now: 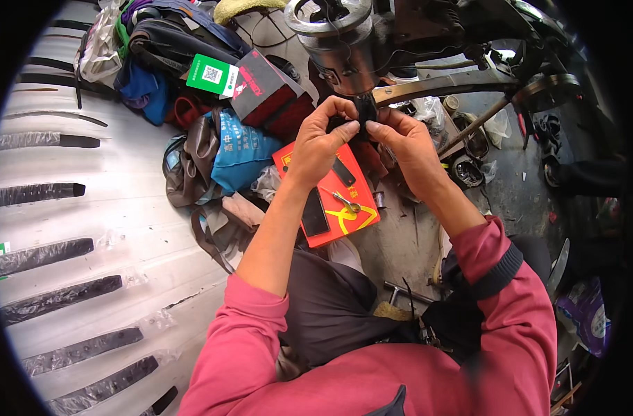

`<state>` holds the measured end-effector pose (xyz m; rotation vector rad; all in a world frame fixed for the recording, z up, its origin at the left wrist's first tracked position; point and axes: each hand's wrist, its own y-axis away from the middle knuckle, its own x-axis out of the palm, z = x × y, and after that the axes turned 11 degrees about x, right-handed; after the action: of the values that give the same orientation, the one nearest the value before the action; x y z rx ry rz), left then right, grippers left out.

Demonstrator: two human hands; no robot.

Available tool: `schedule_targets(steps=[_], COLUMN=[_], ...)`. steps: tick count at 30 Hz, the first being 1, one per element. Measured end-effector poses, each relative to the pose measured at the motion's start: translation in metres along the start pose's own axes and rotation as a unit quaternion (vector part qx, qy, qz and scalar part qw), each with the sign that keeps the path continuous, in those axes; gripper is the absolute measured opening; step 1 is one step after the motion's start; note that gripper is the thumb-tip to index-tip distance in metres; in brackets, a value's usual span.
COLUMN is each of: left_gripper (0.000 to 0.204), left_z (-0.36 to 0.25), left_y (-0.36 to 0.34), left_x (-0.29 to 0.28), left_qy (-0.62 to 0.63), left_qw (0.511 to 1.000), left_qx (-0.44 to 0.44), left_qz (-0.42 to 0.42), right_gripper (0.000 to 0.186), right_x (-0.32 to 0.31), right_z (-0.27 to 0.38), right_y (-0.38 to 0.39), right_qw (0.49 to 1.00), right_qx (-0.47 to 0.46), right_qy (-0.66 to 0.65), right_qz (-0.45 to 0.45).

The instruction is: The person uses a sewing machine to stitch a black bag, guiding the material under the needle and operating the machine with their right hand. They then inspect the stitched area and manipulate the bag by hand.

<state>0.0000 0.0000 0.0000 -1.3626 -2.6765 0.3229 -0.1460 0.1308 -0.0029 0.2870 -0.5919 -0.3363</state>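
Note:
Both arms reach forward to the cylindrical metal head [340, 59] of a dark machine. My left hand [316, 142] is closed, thumb and fingers pinching a small black piece [365, 109] just under that head. From the other side my right hand [408, 144] pinches the same piece, its thumb close to the left one. The fingers cover much of the piece, so its kind and full shape cannot be made out. Below the hands lies a red and yellow box [365, 220], bearing a dark flat slab [315, 216] and a small pair of scissors [345, 201].
Several plastic-wrapped black belts [60, 291] line a pale surface at left. A blue bag [243, 149], a dark red box [278, 104] and a green and white card [211, 75] sit beyond. A curved metal machine arm [448, 84] extends right. Shoes [467, 171] lie on the floor.

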Motion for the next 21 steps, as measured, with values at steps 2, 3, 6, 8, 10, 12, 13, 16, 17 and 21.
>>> schedule_targets(steps=[2, 3, 6, 8, 10, 12, 13, 16, 17, 21], left_gripper=[0.017, 0.017, 0.014, 0.011, 0.010, 0.011, 0.012, 0.015, 0.015, 0.016], left_z=[-0.001, -0.003, -0.004, -0.006, -0.007, -0.007, -0.007, -0.006, -0.005, -0.004], left_y=[0.000, 0.004, 0.001, 0.004, 0.002, 0.000, -0.001, -0.005, -0.007, -0.008], left_x=[0.004, 0.002, 0.007, 0.010, 0.012, 0.014, 0.016, 0.017, 0.017, 0.013], left_qy=[-0.016, -0.010, -0.007, -0.023, -0.020, -0.015, -0.011, 0.000, 0.004, 0.103], left_qw=[1.000, 1.000, 0.999, 0.998, 0.998, 0.998, 0.997, 0.997, 0.997, 0.990], left_qx=[0.012, -0.001, 0.007, 0.016, 0.019, 0.016, 0.008, -0.007, -0.012, -0.053], left_qz=[-0.015, -0.018, -0.034, -0.050, -0.057, -0.065, -0.069, -0.078, -0.079, -0.075], right_gripper=[0.018, 0.017, 0.016, 0.016, 0.016, 0.015, 0.014, 0.013, 0.013, 0.015], right_x=[0.000, 0.005, 0.009, 0.012, 0.013, 0.013, 0.011, 0.007, 0.006, 0.001], right_z=[0.004, 0.002, 0.005, 0.004, 0.005, 0.006, 0.007, 0.004, 0.002, -0.003], right_y=[0.003, 0.005, 0.004, 0.004, 0.001, 0.000, 0.000, -0.001, -0.002, -0.009], right_qw=[1.000, 1.000, 1.000, 0.999, 0.999, 0.999, 0.999, 0.999, 0.999, 0.999], right_qx=[0.012, 0.009, -0.007, -0.017, -0.003, 0.010, 0.018, 0.014, 0.008, 0.005], right_qy=[0.003, 0.002, 0.016, 0.013, 0.016, 0.016, 0.017, 0.016, 0.016, -0.007], right_qz=[0.008, 0.005, -0.014, -0.026, -0.035, -0.040, -0.042, -0.045, -0.046, -0.038])
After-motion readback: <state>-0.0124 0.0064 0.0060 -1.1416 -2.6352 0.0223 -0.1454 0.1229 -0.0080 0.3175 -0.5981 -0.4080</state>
